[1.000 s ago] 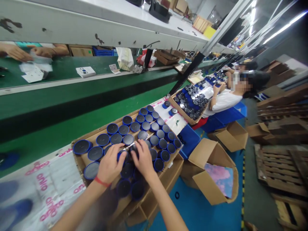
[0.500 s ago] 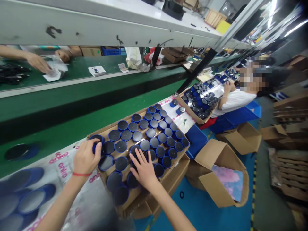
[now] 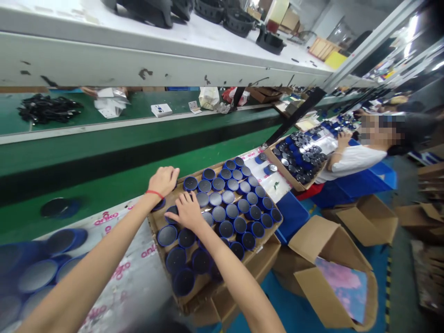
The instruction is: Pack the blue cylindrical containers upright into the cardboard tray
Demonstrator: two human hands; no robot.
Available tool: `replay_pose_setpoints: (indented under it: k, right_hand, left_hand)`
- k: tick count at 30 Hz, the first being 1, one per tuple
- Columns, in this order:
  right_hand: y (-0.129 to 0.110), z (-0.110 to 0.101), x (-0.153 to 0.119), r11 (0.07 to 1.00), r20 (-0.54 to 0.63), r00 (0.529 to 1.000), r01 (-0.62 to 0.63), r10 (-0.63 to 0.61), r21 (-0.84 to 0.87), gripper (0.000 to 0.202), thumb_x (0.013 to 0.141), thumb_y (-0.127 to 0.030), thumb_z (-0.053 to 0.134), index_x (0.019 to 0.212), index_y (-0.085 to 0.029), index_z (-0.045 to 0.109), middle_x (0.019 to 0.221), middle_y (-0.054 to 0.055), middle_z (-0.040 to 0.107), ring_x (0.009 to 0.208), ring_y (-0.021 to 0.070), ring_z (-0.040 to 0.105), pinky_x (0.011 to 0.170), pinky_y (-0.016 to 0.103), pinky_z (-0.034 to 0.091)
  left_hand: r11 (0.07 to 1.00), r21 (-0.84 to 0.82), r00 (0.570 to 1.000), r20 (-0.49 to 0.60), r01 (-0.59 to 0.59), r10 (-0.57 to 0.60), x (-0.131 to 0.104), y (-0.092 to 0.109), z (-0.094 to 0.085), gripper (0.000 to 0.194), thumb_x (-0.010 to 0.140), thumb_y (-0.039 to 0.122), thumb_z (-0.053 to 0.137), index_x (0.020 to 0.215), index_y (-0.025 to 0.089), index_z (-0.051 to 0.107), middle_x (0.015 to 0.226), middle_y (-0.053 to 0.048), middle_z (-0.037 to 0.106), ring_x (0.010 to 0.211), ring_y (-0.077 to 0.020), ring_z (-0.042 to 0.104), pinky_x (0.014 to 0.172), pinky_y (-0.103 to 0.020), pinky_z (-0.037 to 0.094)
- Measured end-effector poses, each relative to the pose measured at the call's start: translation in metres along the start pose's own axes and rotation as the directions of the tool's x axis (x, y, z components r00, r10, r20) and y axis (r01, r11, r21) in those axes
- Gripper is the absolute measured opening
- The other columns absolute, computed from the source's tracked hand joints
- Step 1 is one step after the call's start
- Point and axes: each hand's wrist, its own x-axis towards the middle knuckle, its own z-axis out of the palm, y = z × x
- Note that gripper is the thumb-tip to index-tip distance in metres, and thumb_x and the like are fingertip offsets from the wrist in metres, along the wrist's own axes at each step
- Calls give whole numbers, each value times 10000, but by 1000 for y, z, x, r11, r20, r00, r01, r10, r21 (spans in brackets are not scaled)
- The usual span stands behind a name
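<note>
Dark-topped blue cylinders (image 3: 218, 213) stand upright in rows in a shallow cardboard tray (image 3: 265, 240) in front of me. My left hand (image 3: 163, 179) is at the tray's back left edge, fingers curled down over a blue cylinder that it mostly hides. Another cylinder shows partly under that wrist. My right hand (image 3: 188, 210) rests palm down over the tray's left part. Its thumb lies apart from the bent fingers and touches a cylinder top (image 3: 171, 214); what is under the palm is hidden.
Larger-looking blue cylinders (image 3: 38, 275) stand at the near left on the printed sheet (image 3: 114, 263). A person in a white top (image 3: 357, 159) works at another full box (image 3: 301, 185) on the right. Open cartons (image 3: 312, 240) stand on the floor. A white shelf (image 3: 166, 69) overhangs the green conveyor.
My left hand has moved right and away from me along the tray's back edge. My right hand has shifted left across the cylinders. The view has shifted too; hands across the conveyor have gone.
</note>
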Motion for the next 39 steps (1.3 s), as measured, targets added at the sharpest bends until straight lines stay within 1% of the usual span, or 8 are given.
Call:
replay_pose_setpoints:
  k: [8, 11, 15, 19, 24, 28, 33, 39]
  right_hand:
    - [0, 10, -24, 981, -103, 977, -183, 188, 56, 774, 888, -614, 495, 1414, -56, 392, 1450, 219, 409, 1383, 348, 319, 1148, 522, 266]
    - [2, 15, -26, 977, -114, 974, -186, 198, 105, 683, 933, -523, 476, 1428, -62, 381, 1508, 228, 322, 1424, 363, 244, 1147, 552, 253]
    - [5, 15, -28, 971, -125, 972, -176, 197, 159, 638, 953, -475, 454, 1421, -46, 385, 1515, 260, 277, 1431, 380, 213, 1140, 592, 238]
    - [-33, -1, -21, 975, -137, 983, -89, 118, 204, 654, 944, -466, 472, 1422, -34, 363, 1526, 265, 234, 1447, 385, 138, 1148, 616, 205]
    - [-155, 3, -5, 944, -16, 983, 178, -181, 280, 459, 942, -457, 482, 1302, -174, 506, 1420, 146, 461, 1318, 249, 433, 1081, 393, 422]
    - [-226, 42, -5, 928, 145, 946, 240, -289, 283, 931, 642, -565, 812, 1387, -167, 419, 1454, 219, 413, 1288, 373, 469, 997, 495, 487]
    - [-235, 75, -7, 949, 219, 943, 195, -251, 249, 622, 816, -349, 733, 1349, -184, 457, 1248, 131, 583, 1141, 291, 584, 917, 475, 522]
    - [-214, 34, -22, 950, 132, 976, 130, -173, 284, 512, 820, -371, 718, 1249, -183, 511, 1093, 94, 649, 1032, 264, 606, 904, 437, 509]
  left_hand:
    - [992, 100, 986, 136, 81, -95, -40, 0, 6, 416, 948, 391, 488, 1294, 159, 477, 1349, -122, 490, 1254, -270, 472, 1018, -489, 448]
    - [936, 213, 945, 110, 279, -307, -64, -48, -34, 533, 923, 427, 517, 1373, 170, 391, 1511, -145, 286, 1377, -332, 310, 1093, -560, 357]
    - [712, 349, 740, 73, 610, -669, -91, -140, -90, 732, 881, 490, 559, 1442, 127, 260, 1556, -213, 121, 1411, -433, 189, 1101, -653, 297]
    - [614, 415, 601, 180, 671, -778, -99, -202, -103, 568, 865, 411, 627, 1332, 145, 443, 1414, -163, 420, 1289, -350, 434, 1039, -590, 418]
    - [726, 354, 704, 214, 590, -677, -108, -220, -116, 445, 851, 357, 653, 1219, 145, 519, 1234, -118, 554, 1101, -254, 568, 926, -457, 512]
    - [824, 245, 835, 85, 511, -544, -160, -216, -146, 537, 799, 463, 670, 1164, 105, 506, 1109, -138, 602, 1037, -259, 591, 915, -428, 507]
    - [911, 173, 927, -95, 373, -362, -237, -200, -137, 558, 774, 636, 567, 1117, 196, 561, 1148, -132, 609, 1058, -330, 575, 944, -489, 479]
    - [925, 205, 927, -267, 321, -262, -255, -184, -95, 471, 877, 563, 443, 1097, 162, 556, 1231, -211, 556, 1277, -420, 408, 985, -593, 410]
